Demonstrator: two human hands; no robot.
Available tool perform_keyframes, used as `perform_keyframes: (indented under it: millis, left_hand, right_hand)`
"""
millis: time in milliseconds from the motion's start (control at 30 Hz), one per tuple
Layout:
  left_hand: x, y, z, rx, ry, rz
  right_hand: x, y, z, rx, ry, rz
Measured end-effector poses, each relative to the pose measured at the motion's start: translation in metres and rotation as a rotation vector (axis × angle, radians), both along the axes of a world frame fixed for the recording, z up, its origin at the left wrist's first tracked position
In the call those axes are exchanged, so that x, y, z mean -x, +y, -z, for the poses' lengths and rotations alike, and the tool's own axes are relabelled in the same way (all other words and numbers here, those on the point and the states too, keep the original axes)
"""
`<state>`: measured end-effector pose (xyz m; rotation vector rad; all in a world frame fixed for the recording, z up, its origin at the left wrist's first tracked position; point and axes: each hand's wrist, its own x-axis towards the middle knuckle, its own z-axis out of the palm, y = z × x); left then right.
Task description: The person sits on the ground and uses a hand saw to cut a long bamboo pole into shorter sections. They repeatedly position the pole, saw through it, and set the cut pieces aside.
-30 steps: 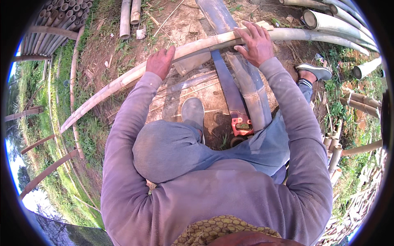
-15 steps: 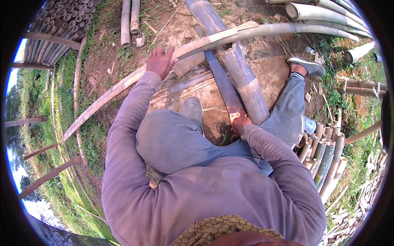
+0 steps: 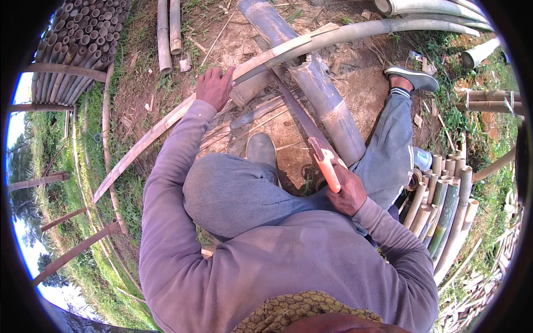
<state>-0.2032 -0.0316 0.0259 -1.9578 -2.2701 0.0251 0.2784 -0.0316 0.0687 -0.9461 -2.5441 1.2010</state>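
Note:
A long, pale bamboo pole (image 3: 355, 31) lies crosswise in front of me, over a thick, weathered bamboo log (image 3: 336, 111) with a broken notch in it. Fingers curled over the pole's far side, my left hand (image 3: 215, 89) grips it left of the log. My right hand (image 3: 348, 191) is wrapped round the orange handle of a handsaw (image 3: 300, 114), close to my body. The saw's dark blade slants up and left to the pole, where its tip end meets the near side. Whether the teeth have cut into the pole is hidden.
Bamboo pieces (image 3: 252, 89) lie under the pole. Bundled short bamboo lengths (image 3: 438, 205) stand at right; thick poles (image 3: 427, 6) lie far right. A large bamboo stack (image 3: 83, 44) rests on a rack at far left. My shoes (image 3: 261, 150) flank the log.
My right hand has drawn the saw back toward my body, tilting its handle up. Less of the blade now reaches past the pole. My left hand stays on the pole.

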Motion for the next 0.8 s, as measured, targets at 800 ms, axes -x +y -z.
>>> perform_keyframes:
  millis: [800]
  left_hand:
    - [-0.002, 0.002, -0.006, 0.107, 0.021, -0.079]
  right_hand:
    - [-0.093, 0.025, -0.009, 0.01, 0.412, 0.614]
